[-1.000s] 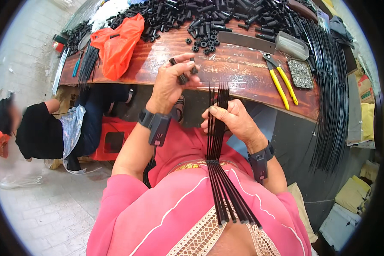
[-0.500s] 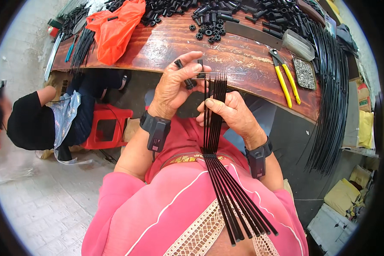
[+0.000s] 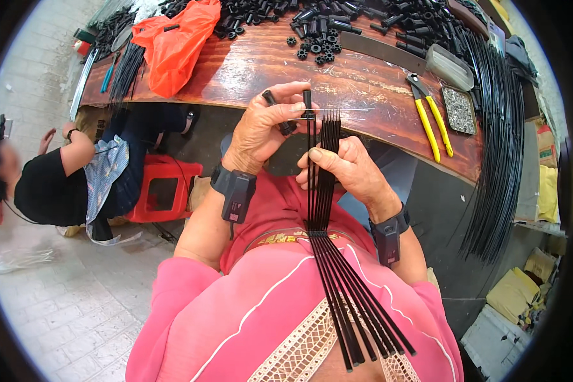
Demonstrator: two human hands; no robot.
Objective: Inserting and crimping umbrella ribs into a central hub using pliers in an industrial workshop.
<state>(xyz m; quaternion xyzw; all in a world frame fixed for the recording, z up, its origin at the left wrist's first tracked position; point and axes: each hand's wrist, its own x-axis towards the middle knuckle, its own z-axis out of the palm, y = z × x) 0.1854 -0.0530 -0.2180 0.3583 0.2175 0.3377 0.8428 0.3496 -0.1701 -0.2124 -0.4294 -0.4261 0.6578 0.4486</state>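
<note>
Left hand [image 3: 251, 130] grasps flanged black fittings [image 3: 307, 99]: one stands upright at the fingertips, above two black rods [image 3: 319, 207], while others lie tucked nearer the palm, perhaps so that thumb and fingertips can handle one alone. Whether the rod tips have entered it, I cannot tell. Right hand [image 3: 350, 167] clasps that rod bundle below its tips, thumb across the front, a grip that seems meant to steady them side by side. Below both hands the rods cross at a gathered point, then fan out toward the wearer's chest.

Well left of the left hand, a person [image 3: 48, 191] sits near a red stool [image 3: 165, 167], too far off to hinder. Beyond the left hand, an orange-red plastic bag [image 3: 175, 57] droops over the table [image 3: 261, 73]. Ahead of both hands, loose black parts [image 3: 388, 19] crowd the far side, leaving bare wood nearer. Yellow-handled pliers [image 3: 424, 124] lie beyond the right hand, beside small silvery pieces [image 3: 459, 111]. Farther right, long dark strands [image 3: 493, 159] overhang the edge and would obstruct a wide sideways reach.
</note>
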